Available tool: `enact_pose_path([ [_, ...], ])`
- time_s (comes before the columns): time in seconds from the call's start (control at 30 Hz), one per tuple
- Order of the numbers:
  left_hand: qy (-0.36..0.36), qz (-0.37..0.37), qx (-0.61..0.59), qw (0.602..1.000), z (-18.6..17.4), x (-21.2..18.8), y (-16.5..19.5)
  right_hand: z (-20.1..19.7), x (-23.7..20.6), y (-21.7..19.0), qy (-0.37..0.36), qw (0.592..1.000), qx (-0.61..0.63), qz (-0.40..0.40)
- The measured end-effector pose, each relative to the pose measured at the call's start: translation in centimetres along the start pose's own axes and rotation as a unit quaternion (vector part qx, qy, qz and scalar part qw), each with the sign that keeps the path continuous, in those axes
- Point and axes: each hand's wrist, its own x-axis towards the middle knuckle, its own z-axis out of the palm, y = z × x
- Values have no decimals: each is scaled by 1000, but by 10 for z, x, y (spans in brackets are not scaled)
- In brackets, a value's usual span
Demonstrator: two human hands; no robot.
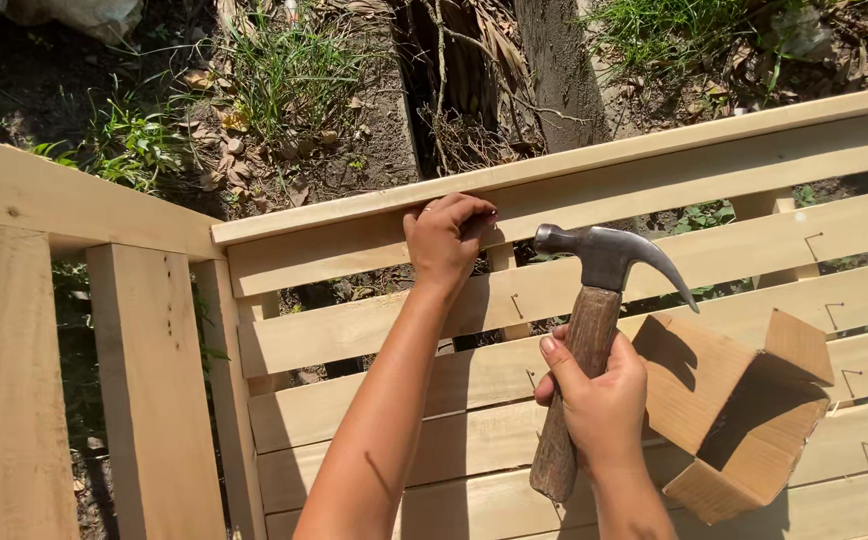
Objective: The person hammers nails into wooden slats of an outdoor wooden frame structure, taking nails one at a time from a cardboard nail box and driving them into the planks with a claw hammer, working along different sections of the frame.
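**Hammer held raised at slatted wooden frame, outdoors**

Obs. 1: Right hand (602, 400) has its grip closed around the wooden handle of a claw hammer (582, 352). Thumb lies along the handle's left side. Hammer is upright, slightly tilted; steel head at top, striking face to the left, claw curving down to the right. The head is in the air in front of the slats, not touching them.

Obs. 2: Left hand (446, 238) is at the top rail (654, 150) of the wooden frame, fingers curled and pinched together against the rail's front edge, just left of the hammer head. What the fingertips pinch is too small to tell.

Obs. 3: The frame is pale, unfinished timber: horizontal slats (374, 325) with gaps between, running to a corner post (154, 390) at left. Small nails (812, 240) stand partly driven along the slats at right, casting thin shadows.

Obs. 4: An open cardboard box (744, 415) lies on the slats just right of the right hand, its inside in shadow.

Obs. 5: Beyond the frame: bare soil, grass (294, 70), dry leaves, a tree trunk (559, 70). Strong sunlight.
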Motion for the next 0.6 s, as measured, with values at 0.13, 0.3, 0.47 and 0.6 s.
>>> enact_pose_path([
  [0.13, 24, -33, 31, 999, 5, 0, 2, 1, 13, 9, 5, 1000, -2, 2],
  [0.3, 20, -41, 46, 998, 7, -1, 6, 3, 21, 8, 9, 1000, -19, 8],
  [0.47, 31, -33, 55, 997, 5, -1, 9, 9, 31, -9, 14, 993, -115, -3],
  [0.6, 30, -30, 48, 998, 4, -2, 11, 13, 38, -28, 23, 944, -327, -39],
])
